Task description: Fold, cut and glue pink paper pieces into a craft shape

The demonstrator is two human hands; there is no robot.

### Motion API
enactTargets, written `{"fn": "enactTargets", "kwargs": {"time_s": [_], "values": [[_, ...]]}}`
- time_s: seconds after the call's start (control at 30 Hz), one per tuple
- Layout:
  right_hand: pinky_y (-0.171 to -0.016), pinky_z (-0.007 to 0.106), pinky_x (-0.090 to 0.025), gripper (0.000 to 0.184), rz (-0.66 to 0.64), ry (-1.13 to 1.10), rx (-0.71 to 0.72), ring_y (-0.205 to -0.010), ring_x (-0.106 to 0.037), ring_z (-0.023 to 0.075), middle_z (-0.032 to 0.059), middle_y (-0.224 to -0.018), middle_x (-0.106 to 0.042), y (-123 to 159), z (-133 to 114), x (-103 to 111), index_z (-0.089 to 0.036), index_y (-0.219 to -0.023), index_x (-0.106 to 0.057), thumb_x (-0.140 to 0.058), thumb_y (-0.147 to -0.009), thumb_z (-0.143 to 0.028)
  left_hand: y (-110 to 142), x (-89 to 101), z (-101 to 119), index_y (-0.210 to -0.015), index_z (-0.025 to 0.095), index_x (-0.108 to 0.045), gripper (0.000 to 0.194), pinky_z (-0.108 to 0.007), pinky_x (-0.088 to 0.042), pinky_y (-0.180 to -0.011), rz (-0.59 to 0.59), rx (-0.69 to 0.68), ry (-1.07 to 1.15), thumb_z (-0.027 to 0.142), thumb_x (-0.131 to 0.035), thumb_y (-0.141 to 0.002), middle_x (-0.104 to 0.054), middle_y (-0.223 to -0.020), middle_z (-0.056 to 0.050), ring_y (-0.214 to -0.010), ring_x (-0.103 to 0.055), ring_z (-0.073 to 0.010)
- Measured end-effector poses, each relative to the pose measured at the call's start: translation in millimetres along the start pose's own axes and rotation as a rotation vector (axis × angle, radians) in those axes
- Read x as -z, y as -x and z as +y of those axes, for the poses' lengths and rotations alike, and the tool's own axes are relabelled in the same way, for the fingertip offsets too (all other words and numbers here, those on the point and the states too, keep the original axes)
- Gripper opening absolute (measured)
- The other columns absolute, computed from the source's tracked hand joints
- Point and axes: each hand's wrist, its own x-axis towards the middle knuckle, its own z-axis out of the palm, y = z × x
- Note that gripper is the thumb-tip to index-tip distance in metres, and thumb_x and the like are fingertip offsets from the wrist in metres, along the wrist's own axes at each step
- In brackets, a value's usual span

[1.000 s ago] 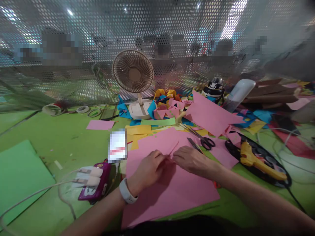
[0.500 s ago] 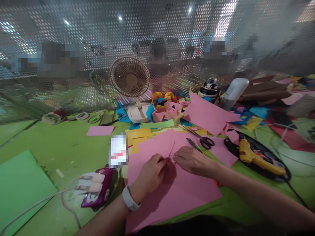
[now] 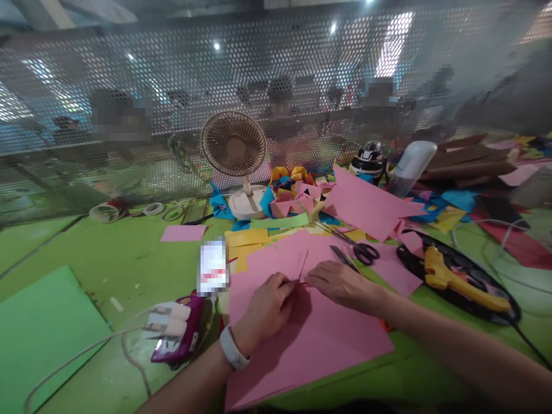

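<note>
A large sheet of pink paper (image 3: 336,345) lies flat on the green table under both hands. My left hand (image 3: 273,302), with a white band at its wrist, is closed in a pinch on a narrow folded piece of pink paper (image 3: 303,263) that stands up from the sheet. My right hand (image 3: 338,283) meets the same piece from the other side, its fingers bent and pressed together. Where the fingertips touch the paper is partly hidden. Just beyond my right hand lie a dark-bladed cutter (image 3: 342,257) and black-handled scissors (image 3: 365,253).
On the right a yellow glue gun (image 3: 461,282) rests on a black tray (image 3: 411,264). A fan (image 3: 235,144) and paper scraps (image 3: 297,192) stand behind. To the left are a lit phone (image 3: 213,267), a purple power strip (image 3: 190,330) with cables, and green paper (image 3: 47,333).
The whole view has shifted slightly, so things sit a little lower and more to the right. Both hands stay at the same spot on the pink paper, with hardly any visible finger movement.
</note>
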Motion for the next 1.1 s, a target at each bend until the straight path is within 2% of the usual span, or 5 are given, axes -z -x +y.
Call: {"fn": "enactTargets", "kwargs": {"time_s": [0.4, 0.67, 0.83, 1.0, 1.1], "values": [[-0.072, 0.034, -0.041, 0.015, 0.041, -0.034, -0.074, -0.082, -0.051, 0.0199, 0.0077, -0.086, -0.060, -1, -5, -11, -0.015, -0.094, -0.058, -0.044, -0.089, -0.017, -7, -5.8, 13, -0.095, 0.018, -0.053, 0.011, -0.031, -0.044, -0.071, 0.028, 0.113, -0.121, 0.022, -0.045, -0.089, -0.054, -0.095, -0.005, -0.083, -0.051, -0.0184], [-0.067, 0.032, -0.039, 0.016, 0.061, -0.064, -0.089, -0.074, -0.050, 0.0180, 0.0064, -0.080, -0.058, -2, -2, -13, -0.014, -0.082, -0.058, -0.043, -0.088, -0.013, -21, -6.1, 12, -0.094, 0.019, -0.051, 0.012, -0.030, -0.045, -0.068, -0.049, 0.029, -0.273, 0.013, -0.047, -0.084, -0.055, -0.091, -0.003, -0.077, -0.052, -0.0181], [-0.072, 0.032, -0.041, 0.012, 0.106, -0.132, -0.131, -0.081, -0.052, 0.0184, 0.0070, -0.084, -0.060, -1, -3, -10, -0.014, -0.089, -0.059, -0.047, -0.087, -0.017, -27, -10.3, 5, -0.090, 0.019, -0.052, 0.012, -0.030, -0.045, -0.068, -0.030, -0.001, -0.265, 0.011, -0.043, -0.087, -0.055, -0.086, -0.003, -0.075, -0.052, -0.0172], [-0.073, 0.032, -0.044, 0.017, 0.127, -0.103, -0.067, -0.084, -0.055, 0.0183, 0.0081, -0.090, -0.063, -1, 4, -15, -0.015, -0.095, -0.060, -0.044, -0.089, -0.013, -25, -9.1, 4, -0.088, 0.017, -0.054, 0.014, -0.032, -0.046, -0.069, -0.014, 0.017, -0.209, 0.008, -0.043, -0.085, -0.057, -0.086, -0.004, -0.076, -0.053, -0.0178], [-0.076, 0.033, -0.045, 0.022, 0.174, -0.094, -0.077, -0.090, -0.055, 0.0189, 0.0094, -0.102, -0.062, 1, 10, -14, -0.017, -0.103, -0.060, -0.043, -0.090, -0.012, -21, -3.4, 5, -0.097, 0.018, -0.057, 0.015, -0.037, -0.046, -0.078, -0.007, -0.009, -0.219, 0.015, -0.047, -0.086, -0.060, -0.097, -0.006, -0.087, -0.055, -0.0207]]}}
